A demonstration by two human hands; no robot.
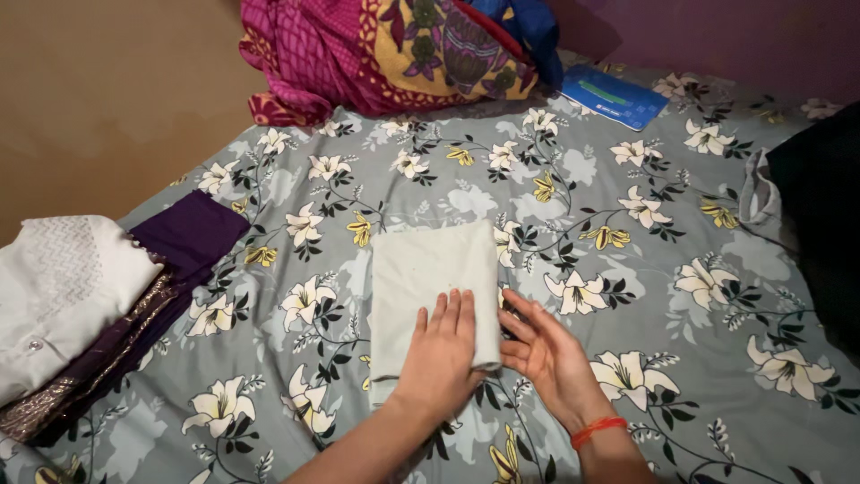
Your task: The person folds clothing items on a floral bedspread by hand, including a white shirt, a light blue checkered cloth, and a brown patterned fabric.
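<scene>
Dim room, tan wall at upper left, purple wall at upper right; below them a bed spread with a grey floral bedsheet (627, 179) printed with white and yellow lilies.

At centre frame, a pale cream folded cloth (430, 278), lying flat in a neat upright rectangle. Left hand (441, 350) pressed palm-down on its lower right part, fingers together and flat, not clamped on anything. Right hand (548, 345) just beside the cloth's right edge, palm turned up, fingers loosely apart, fingertips at or under the lower right corner; whether pinching the edge, cannot tell. Orange thread band (598, 431) on the right wrist.

Step in hand, by the look of it: smoothing and squaring a fold nearly finished. Next move probably calls for lifting the bundle without letting the layers slip, both hands supporting the edges.

At far left, a stack of folded clothes: a white buttoned garment (63, 296) on top, a dark purple garment with gold trim (179, 242) beneath. At top centre, a heap of unfolded pink, yellow and blue fabric (385, 54). Upper right, a blue flat packet (614, 97). Right edge, a dark garment (820, 215), details lost in shadow.

No box, basket or other container visible.
</scene>
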